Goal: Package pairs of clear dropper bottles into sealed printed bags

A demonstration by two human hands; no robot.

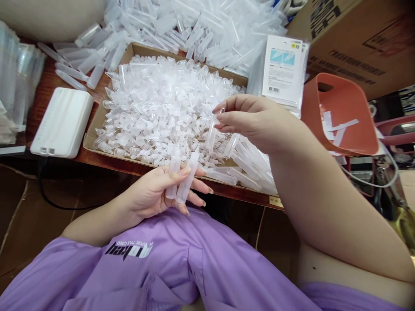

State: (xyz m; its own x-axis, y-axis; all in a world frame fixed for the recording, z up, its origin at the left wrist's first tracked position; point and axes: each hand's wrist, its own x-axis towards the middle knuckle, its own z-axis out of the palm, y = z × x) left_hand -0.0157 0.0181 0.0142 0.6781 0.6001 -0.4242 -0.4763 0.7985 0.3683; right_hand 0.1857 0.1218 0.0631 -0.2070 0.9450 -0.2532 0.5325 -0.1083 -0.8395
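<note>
My left hand (pixel 152 185) is closed around two slim translucent plastic bottles, held side by side under the thumb. One bottle (pixel 187 183) has a pointed nozzle on top; the bottle beside it (pixel 173 179) shows a threaded neck. Above the box, the thumb and fingers of my right hand (pixel 251 121) pinch the upper end of a clear plastic tube (pixel 212 136), which hangs nearly upright. Beneath it, a shallow cardboard box (pixel 92 129) is heaped with small clear nozzles and caps (pixel 162 103). More empty bottles (pixel 249 164) lie at the box's right front corner.
A large pile of translucent bottles (pixel 201 26) covers the back of the table. To the left lies a white power bank (pixel 63 121) with a black cable. Packaged cards (pixel 282 71), an orange bin (pixel 343 103) with paper strips and a big carton (pixel 356 43) are on the right.
</note>
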